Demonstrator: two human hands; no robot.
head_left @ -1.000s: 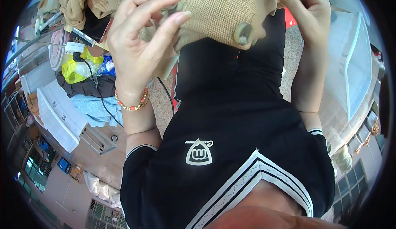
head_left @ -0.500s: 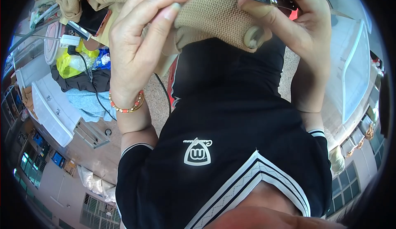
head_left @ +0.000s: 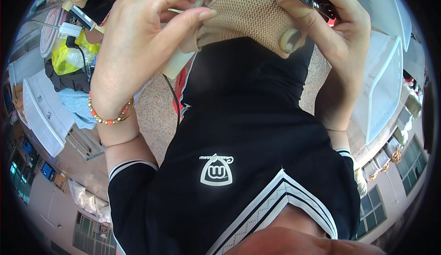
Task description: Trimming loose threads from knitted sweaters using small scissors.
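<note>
A beige knitted piece (head_left: 250,13) lies across my lap at the top, between my two hands. My left hand (head_left: 138,39) is at its left side, thumb and forefinger bent toward the knit; its other fingers are partly hidden. In my right hand (head_left: 337,34) is a pair of thread snips (head_left: 307,0), dark blades pointing left over the fabric. The right thumb lies beside the blades, along the knit's right edge. A pale, ring-shaped thing (head_left: 291,40) shows at the fabric's lower right corner; its kind is unclear.
On the left are a phone (head_left: 98,9), a white plug adapter (head_left: 70,30) with a black cable, a yellow plastic bag (head_left: 59,59) and blue cloth (head_left: 78,105). White plastic bins (head_left: 43,117) stand lower left. Another translucent bin (head_left: 383,89) stands at the right.
My left hand has shifted left and its thumb and forefinger have spread apart. The snips have moved slightly right and down with my right hand. The fabric stays between the hands.
</note>
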